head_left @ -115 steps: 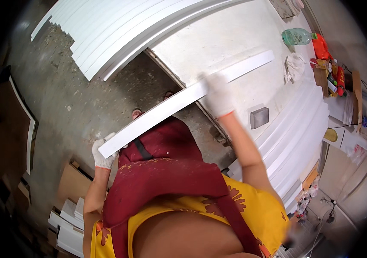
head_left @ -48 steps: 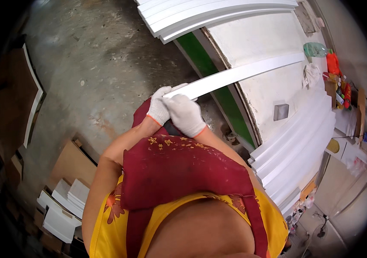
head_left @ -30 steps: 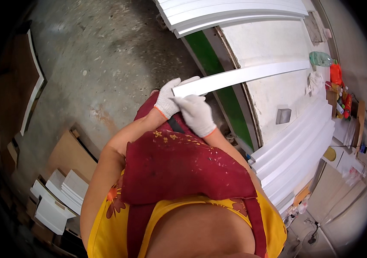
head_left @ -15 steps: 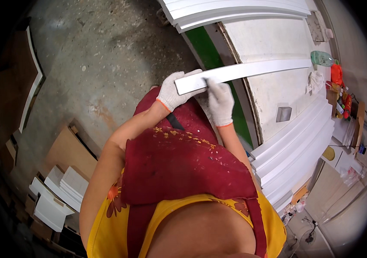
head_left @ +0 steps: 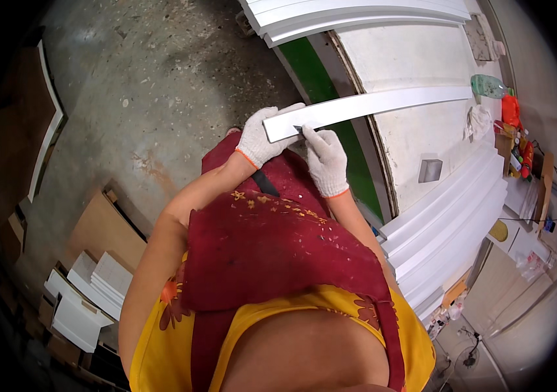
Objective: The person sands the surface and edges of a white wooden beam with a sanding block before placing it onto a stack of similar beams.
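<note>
A long white strip of board [head_left: 370,104] reaches from my hands across the workbench [head_left: 415,137]. Its near end rests in my left hand [head_left: 259,138], which wears a white knit glove with an orange cuff and is closed round the board's edge from beneath. My right hand [head_left: 327,160], gloved the same way, pinches a small dark blade-like tool [head_left: 298,129]. The tool's tip touches the board close to its near end, by the lower edge. The rest of the tool is hidden in my fingers.
Stacked white boards lie at the bench's far end [head_left: 357,16] and near end [head_left: 448,215]. A small grey block [head_left: 430,171], a white cloth [head_left: 478,124] and a green plastic bottle [head_left: 487,86] are on the bench. Brown and white panels [head_left: 105,228] stand on the floor at left.
My right hand has moved left and slightly down along the board, bringing the tool nearer its end and lower edge. The board and my left hand have shifted slightly left.
</note>
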Action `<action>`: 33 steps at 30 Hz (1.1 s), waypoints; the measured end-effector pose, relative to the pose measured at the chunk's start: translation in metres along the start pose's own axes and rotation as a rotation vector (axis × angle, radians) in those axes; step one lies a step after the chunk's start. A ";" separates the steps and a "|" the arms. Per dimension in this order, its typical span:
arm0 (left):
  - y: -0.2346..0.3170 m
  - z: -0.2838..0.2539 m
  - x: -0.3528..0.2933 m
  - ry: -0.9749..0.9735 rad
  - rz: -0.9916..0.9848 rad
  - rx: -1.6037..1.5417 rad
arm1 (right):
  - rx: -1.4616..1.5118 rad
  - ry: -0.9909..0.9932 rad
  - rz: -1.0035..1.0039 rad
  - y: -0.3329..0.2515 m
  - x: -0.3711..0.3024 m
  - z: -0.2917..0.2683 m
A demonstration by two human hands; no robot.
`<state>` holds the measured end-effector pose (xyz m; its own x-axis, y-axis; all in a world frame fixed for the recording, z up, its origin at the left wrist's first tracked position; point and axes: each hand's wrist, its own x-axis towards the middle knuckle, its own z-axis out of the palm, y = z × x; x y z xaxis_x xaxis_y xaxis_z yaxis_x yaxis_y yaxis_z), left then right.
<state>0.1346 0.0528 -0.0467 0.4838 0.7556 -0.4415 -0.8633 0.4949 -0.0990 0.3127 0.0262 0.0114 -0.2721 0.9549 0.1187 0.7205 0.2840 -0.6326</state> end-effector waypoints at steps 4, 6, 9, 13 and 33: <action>0.002 -0.004 0.003 -0.095 -0.069 -0.138 | -0.004 0.095 0.085 0.009 0.011 -0.007; 0.001 -0.012 0.005 -0.166 -0.098 -0.226 | 0.036 0.037 -0.005 0.004 0.002 -0.004; 0.003 -0.026 0.009 -0.255 -0.127 -0.287 | 0.031 0.023 -0.035 0.003 0.001 -0.004; 0.001 -0.007 0.003 -0.086 -0.065 -0.119 | 0.030 0.103 0.030 0.006 0.009 -0.007; -0.001 -0.009 0.003 -0.054 -0.057 -0.120 | 0.011 0.061 -0.005 0.000 0.011 0.003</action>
<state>0.1359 0.0509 -0.0559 0.5366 0.7515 -0.3837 -0.8437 0.4850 -0.2299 0.3080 0.0364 0.0099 -0.2364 0.9571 0.1677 0.7119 0.2881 -0.6405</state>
